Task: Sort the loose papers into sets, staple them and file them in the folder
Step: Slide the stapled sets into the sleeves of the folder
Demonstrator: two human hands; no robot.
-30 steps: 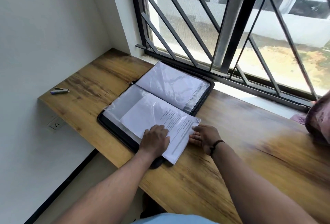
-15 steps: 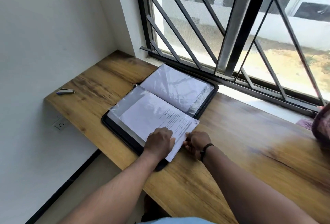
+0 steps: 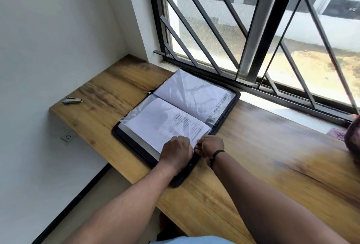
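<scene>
A black zip folder (image 3: 235, 99) lies open on the wooden desk (image 3: 263, 146), its clear plastic sleeves (image 3: 191, 93) spread flat. A printed paper set (image 3: 165, 123) lies on the near sleeve page, mostly within the folder's outline. My left hand (image 3: 176, 151) sits knuckles up on the paper's near corner, fingers curled down over the sleeve edge. My right hand (image 3: 211, 145) meets it from the right and pinches the paper's near right corner. The corner itself is hidden under both hands.
A small stapler (image 3: 72, 100) lies at the desk's far left by the white wall. A barred window (image 3: 194, 29) runs along the back. A pinkish object (image 3: 352, 138) sits at the right edge. A wall socket (image 3: 67, 136) is below the desk.
The paper set has slid left and further onto the folder page; it no longer overhangs the right edge. My right hand followed it and now touches my left hand.
</scene>
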